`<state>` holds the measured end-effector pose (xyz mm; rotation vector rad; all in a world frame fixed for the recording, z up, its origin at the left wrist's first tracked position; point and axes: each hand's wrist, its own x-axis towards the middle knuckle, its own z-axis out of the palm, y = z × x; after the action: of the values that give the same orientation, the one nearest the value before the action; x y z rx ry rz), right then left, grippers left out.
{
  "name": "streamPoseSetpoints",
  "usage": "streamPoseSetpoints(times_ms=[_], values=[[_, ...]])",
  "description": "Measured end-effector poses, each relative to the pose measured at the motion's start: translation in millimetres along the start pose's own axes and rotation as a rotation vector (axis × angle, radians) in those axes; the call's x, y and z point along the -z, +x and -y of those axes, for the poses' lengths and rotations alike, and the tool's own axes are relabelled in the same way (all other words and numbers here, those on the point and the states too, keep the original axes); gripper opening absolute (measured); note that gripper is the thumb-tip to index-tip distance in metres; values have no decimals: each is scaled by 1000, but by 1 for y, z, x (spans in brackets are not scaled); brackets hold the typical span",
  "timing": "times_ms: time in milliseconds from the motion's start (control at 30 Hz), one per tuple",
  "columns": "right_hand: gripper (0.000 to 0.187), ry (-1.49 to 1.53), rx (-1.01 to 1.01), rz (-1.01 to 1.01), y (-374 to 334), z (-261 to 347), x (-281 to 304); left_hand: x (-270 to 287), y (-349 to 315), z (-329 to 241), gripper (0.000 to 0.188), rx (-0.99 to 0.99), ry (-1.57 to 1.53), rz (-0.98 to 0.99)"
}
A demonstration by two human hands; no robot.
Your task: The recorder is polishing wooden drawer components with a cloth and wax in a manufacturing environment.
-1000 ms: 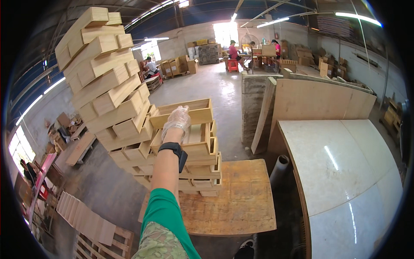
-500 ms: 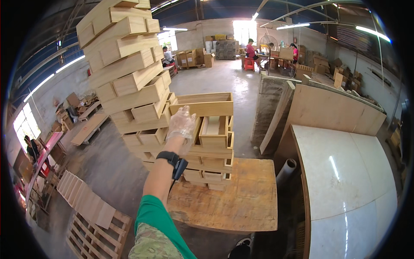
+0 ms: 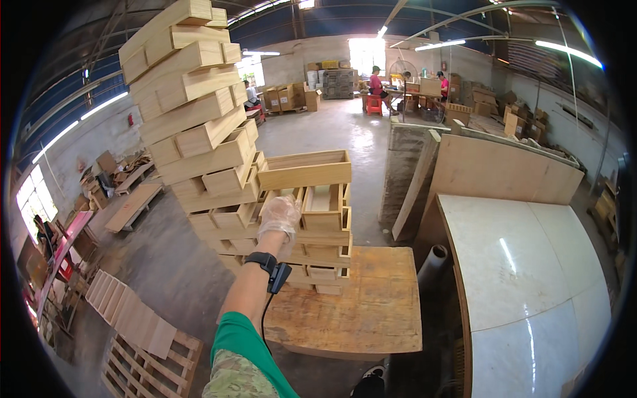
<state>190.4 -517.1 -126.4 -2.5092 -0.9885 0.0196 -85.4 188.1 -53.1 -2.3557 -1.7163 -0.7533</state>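
Observation:
My left hand [image 3: 280, 215], in a clear plastic glove, reaches forward into a stack of pale wooden boxes. Its fingers are curled at the edge of a small wooden box, which the hand largely covers. Just right of it sits another narrow open wooden box [image 3: 322, 221]. A longer open box [image 3: 305, 176] lies crosswise on top, beyond my hand. More boxes below make up this lower stack, which stands on a worn wooden board [image 3: 371, 298]. A dark band with a small device [image 3: 269, 265] is on my left wrist. My right hand is out of sight.
A tall, uneven tower of wooden boxes [image 3: 199, 126] rises close by on the left. At right stands a white-topped table [image 3: 517, 265] beside a plywood panel [image 3: 504, 169]. A wooden pallet [image 3: 152, 361] lies lower left. Several people sit working farther back.
My left hand has moved down and nearer, from the long top box to the smaller boxes below it. The view has shifted slightly.

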Motion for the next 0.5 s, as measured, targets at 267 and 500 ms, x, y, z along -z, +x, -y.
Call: streamPoseSetpoints(times_ms=[267,500], values=[[33,26,-52,-25,-8,1,-8,-9,61,-19,54,-178,66,-201],[30,40,-86,-39,-5,4,-1,-20,99,-31,37,-141,44,-35]])
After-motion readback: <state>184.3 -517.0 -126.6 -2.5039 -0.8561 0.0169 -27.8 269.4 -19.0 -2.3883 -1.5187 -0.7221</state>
